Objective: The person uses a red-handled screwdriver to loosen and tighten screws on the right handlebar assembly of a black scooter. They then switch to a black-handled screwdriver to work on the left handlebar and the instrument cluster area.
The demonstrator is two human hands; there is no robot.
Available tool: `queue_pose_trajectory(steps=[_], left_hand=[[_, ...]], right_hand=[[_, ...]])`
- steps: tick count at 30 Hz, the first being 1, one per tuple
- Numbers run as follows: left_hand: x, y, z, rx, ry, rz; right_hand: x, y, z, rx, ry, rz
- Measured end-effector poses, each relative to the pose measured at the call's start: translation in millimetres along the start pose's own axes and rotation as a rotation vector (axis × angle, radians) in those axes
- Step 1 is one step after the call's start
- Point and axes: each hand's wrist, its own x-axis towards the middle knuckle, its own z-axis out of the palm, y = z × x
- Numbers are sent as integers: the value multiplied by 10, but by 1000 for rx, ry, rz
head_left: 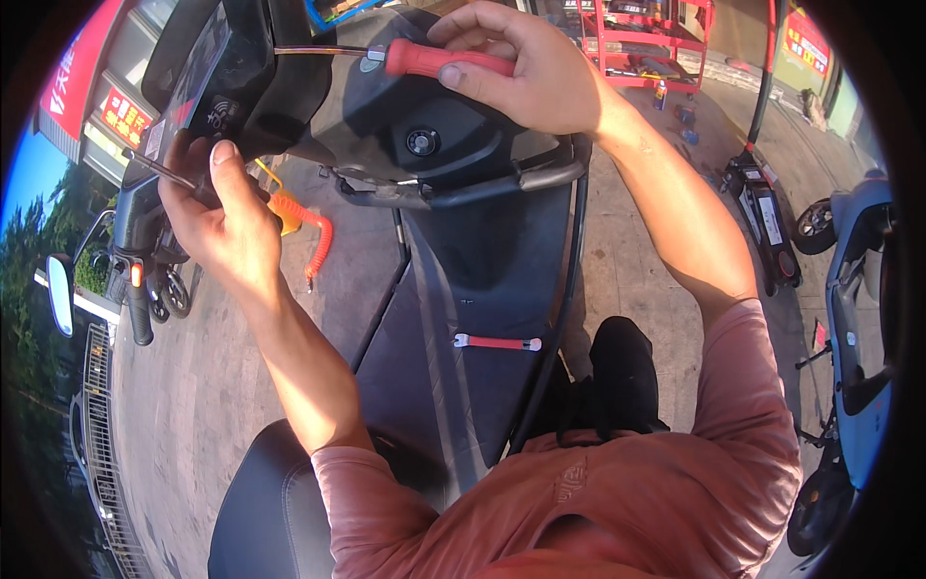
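My right hand holds a screwdriver by its red handle, between thumb and fingers. Its long thin shaft points left and ends against the dark cover of the scooter's dashboard; the tip is hidden. Beside the dashboard's near edge, my left hand has its thumb raised and its fingers curled. A thin dark rod runs to these fingers, but what they grip is unclear. Below my hands, the black front panel has a round key lock. A red-handled wrench lies on the footboard.
The scooter's left handlebar grip and mirror stick out at left. On the floor beyond is a coiled orange hose. A red tool cart, a floor jack and a blue scooter stand to the right.
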Motion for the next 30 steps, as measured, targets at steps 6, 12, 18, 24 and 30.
queue_pose_trajectory(steps=[6, 12, 18, 24, 30], left_hand=[[-440, -27, 65, -1097, -501, -596], [-373, -127, 481, -1167, -549, -572], [-350, -217, 597, -1176, -480, -520], [-335, -237, 710, -1020, -374, -514], [-238, -114, 880, -932, -221, -488]], right_hand=[[-68, -16, -72, 175, -62, -24], [-94, 72, -83, 437, -14, 214], [-93, 135, -32, 452, 0, 174], [-80, 159, 16, 466, 27, 220], [-187, 391, 144, 714, 187, 187]])
